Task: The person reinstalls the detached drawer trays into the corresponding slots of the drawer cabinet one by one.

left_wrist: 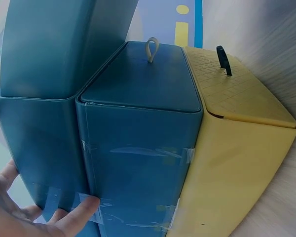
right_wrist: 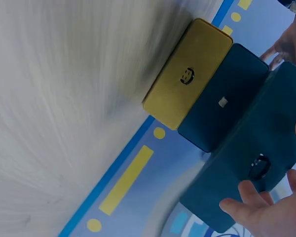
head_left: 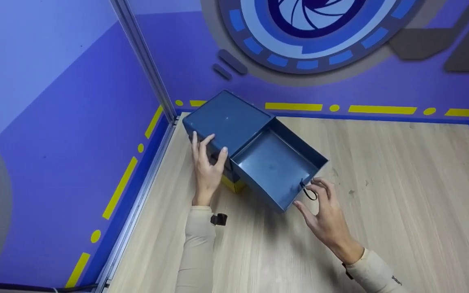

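A stack of drawer boxes stands on the table, with a blue top box (head_left: 228, 120), a blue middle box (left_wrist: 138, 133) and a yellow bottom box (left_wrist: 256, 153). The top box's drawer (head_left: 275, 165) is pulled far out toward the right hand, its inside floor showing. My left hand (head_left: 208, 169) rests spread on the side and upper edge of the top box. My right hand (head_left: 328, 215) is at the drawer's front panel (right_wrist: 227, 180), thumb and fingers apart and touching it. A black loop handle (head_left: 310, 193) hangs from that panel beside the fingers.
Clear tape (left_wrist: 153, 153) runs across the boxes' sides. The middle drawer has a pale loop (left_wrist: 151, 49), the yellow one a black loop (left_wrist: 224, 60). Purple-blue panels (head_left: 75, 101) stand at the left and back. The wooden table (head_left: 413, 195) extends right.
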`<state>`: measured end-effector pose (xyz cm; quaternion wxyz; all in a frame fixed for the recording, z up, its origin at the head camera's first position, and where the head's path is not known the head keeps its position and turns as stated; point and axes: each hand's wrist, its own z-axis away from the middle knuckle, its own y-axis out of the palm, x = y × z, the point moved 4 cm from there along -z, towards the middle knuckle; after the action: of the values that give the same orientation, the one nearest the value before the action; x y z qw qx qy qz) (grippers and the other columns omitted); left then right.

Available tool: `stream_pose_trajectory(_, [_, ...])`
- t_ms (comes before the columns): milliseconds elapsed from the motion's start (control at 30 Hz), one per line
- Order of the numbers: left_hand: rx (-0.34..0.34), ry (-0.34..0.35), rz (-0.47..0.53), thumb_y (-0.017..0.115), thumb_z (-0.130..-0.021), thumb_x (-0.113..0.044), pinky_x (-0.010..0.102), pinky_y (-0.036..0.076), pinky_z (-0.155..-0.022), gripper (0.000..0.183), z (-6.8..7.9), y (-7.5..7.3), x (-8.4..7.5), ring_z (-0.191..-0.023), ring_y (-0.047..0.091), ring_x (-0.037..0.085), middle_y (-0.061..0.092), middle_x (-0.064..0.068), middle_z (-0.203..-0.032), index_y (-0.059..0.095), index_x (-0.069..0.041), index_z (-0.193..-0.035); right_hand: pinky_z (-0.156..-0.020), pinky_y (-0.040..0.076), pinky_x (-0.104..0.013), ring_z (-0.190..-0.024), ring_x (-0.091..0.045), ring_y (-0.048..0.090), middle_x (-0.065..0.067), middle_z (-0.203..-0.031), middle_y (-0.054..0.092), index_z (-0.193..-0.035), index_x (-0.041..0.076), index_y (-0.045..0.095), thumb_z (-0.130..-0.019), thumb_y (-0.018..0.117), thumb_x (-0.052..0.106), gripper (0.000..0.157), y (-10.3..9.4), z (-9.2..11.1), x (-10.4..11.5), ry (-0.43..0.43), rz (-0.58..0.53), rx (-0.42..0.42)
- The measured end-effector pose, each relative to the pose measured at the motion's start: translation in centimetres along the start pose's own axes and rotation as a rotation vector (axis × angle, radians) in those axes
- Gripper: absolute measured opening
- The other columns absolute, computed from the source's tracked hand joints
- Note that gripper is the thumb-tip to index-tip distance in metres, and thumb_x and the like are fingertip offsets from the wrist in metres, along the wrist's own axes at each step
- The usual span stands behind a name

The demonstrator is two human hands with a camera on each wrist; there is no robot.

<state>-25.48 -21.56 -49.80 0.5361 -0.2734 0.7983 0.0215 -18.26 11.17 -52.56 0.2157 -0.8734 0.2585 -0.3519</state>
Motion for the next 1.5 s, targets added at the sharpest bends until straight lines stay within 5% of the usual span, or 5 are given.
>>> stream_pose_trajectory(267, [-0.003, -0.017, -0.002, 0.068, -0.098, -0.039, 0.069, 0.024, -0.127, 0.054, -0.3, -0.2, 0.1, -0.166, 0.015, 0.037, 0.011, 0.011, -0.180, 0.058, -0.019, -0.147, -0.113, 0.036, -0.015, -0.127, -0.040, 0.058, -0.027, -0.138, 0.054, -0.123, -0.004, 0.061, -0.081, 0.090, 0.005, 0.051, 0.5, -0.7, 0.3, -0.023, -0.046, -0.039])
stream_pose_trajectory(600, [-0.004, -0.033, -0.029, 0.069, -0.098, -0.040, 0.069, 0.021, -0.128, 0.054, 0.0, -0.2, 0.1, -0.166, 0.014, 0.037, 0.012, 0.011, -0.180, 0.058, -0.020, -0.147, -0.102, 0.048, -0.048, -0.130, -0.040, 0.058, -0.026, -0.142, 0.053, -0.125, -0.002, 0.062, -0.084, 0.088, 0.007, 0.050, 1.1, -2.1, 1.0, -0.023, -0.044, -0.046])
stream_pose_trajectory(1500, [0.005, -0.016, -0.012, 0.068, -0.099, -0.039, 0.069, 0.022, -0.128, 0.053, 0.1, 0.1, 0.0, -0.166, 0.014, 0.037, 0.011, 0.011, -0.180, 0.058, -0.020, -0.147, -0.104, 0.050, -0.050, -0.133, -0.037, 0.059, -0.024, -0.144, 0.052, -0.125, 0.001, 0.062, -0.089, 0.086, 0.011, 0.044, 2.7, -4.4, 1.7, 0.001, -0.082, -0.038])
